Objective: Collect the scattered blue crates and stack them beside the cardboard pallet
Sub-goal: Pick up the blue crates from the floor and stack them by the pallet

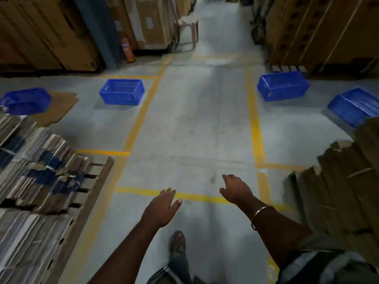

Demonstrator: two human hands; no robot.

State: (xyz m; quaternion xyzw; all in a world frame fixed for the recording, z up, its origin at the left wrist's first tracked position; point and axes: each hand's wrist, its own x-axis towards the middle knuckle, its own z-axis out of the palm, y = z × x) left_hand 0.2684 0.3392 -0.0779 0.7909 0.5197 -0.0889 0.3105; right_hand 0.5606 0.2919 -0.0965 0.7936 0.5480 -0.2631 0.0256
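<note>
From the head camera, looking down a warehouse aisle, both hands are held out low over the concrete floor [194,119] and carry nothing: the left hand [162,208] has its fingers straight and spread, the right hand [235,191] hangs with fingers loosely bent, a metal bangle [259,217] on its wrist. Four blue crates are in view, all well apart from the hands and none stacked: the far-left crate [25,101] sitting partly on a flat cardboard sheet [59,107], the left crate [122,91] just outside the yellow floor line [143,111], the right crate [283,85] near the boxes on that side, and the far-right crate [356,106], partly cut off by bundled cardboard [338,181]. They look like empty moulded plastic with slotted walls, so I would judge them light, stiff and not fragile (smooth plastic may be a little slippery); the natural hold is the top rim or the slots in the short ends, one hand on each side. The cardboard pallet [41,181] with its flattened stacks lies at lower left, the likely spot for the stack. Also visible: one plastic chair [187,29] and one red fire extinguisher [127,49] further down the aisle.
</note>
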